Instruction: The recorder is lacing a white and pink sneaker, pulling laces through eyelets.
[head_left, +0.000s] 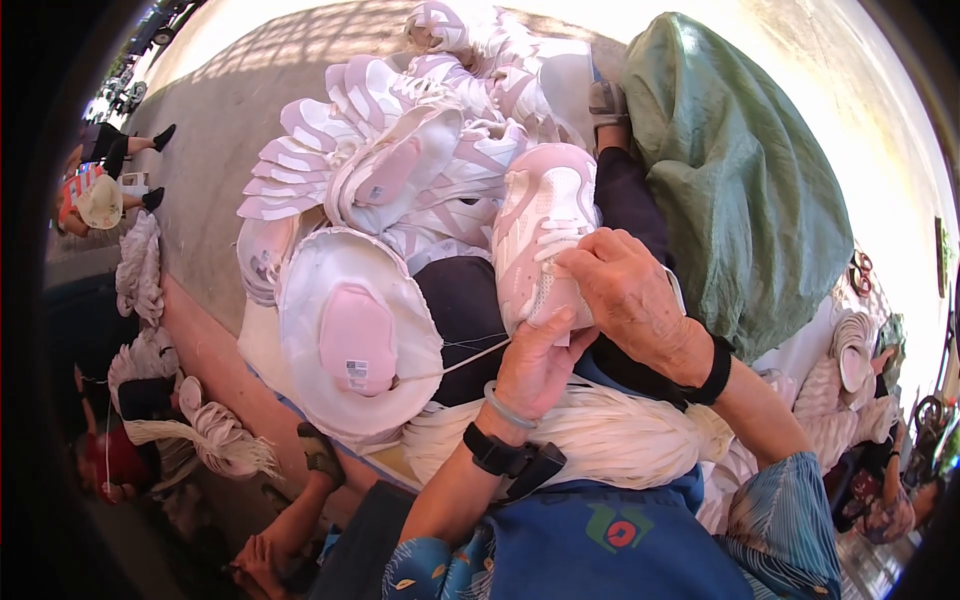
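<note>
1. Holding a pink-and-white shoe point(545, 215) over the lap, toe pointing away from the body, heel closest. Probably held like that for good reach at the front.
2. With the left hand point(535, 372), gripping the heel end, likely for steadiness. Can't see every fingertip, tho.
3. With the right hand point(628, 300), going narrow: pinching at the white laces point(560, 230) from the right side.
4. Also spotted a thick bundle of pale cords point(570, 430) across the lap, right by the wrists. Handy to grab, at a guess.
5. Beyond the lap, found a pile of similar shoes point(350, 105), some fanned close together, maybe for space.
6. Labels? Noticed a tiny printed label point(357, 372) on a pink insole point(352, 325), plus a green-and-red emblem point(622, 533) on the blue apron point(590, 570). Can't read the label.
</note>
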